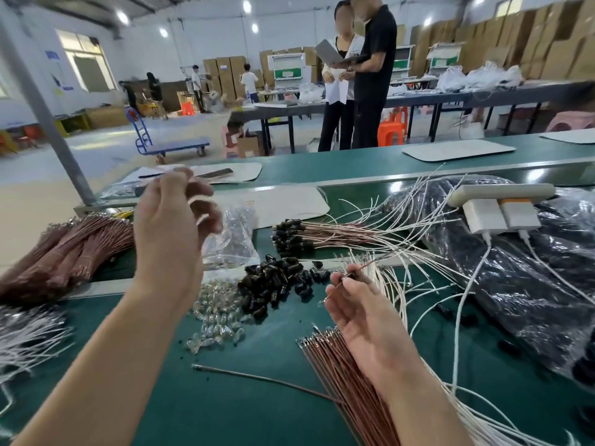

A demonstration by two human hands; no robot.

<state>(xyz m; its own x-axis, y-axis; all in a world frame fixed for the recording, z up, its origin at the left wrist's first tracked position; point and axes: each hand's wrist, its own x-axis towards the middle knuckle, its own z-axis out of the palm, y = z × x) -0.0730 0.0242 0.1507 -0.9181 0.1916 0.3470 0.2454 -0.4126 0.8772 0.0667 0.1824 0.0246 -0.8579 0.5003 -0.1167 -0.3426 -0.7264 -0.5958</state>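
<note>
Tabletop [257, 413]: I read plain dark green.
Pinched wire [365, 268]: coppery brown.
Looped wire [197, 201]: white.
Wire bundle [338, 371]: coppery brown, silvery tips.
Caps [273, 284]: glossy black.
Bulbs [219, 317]: clear, to my eye.
Chargers [483, 217]: white, one orange-topped.
Bag [515, 300]: shiny black.

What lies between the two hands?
Head view: a heap of black caps and a scatter of clear bulbs lie between the left hand and the right hand, which pinches a wire.

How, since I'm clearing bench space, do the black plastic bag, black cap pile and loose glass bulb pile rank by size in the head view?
1. black plastic bag: clearly largest
2. black cap pile and loose glass bulb pile: too alike to rank
</note>
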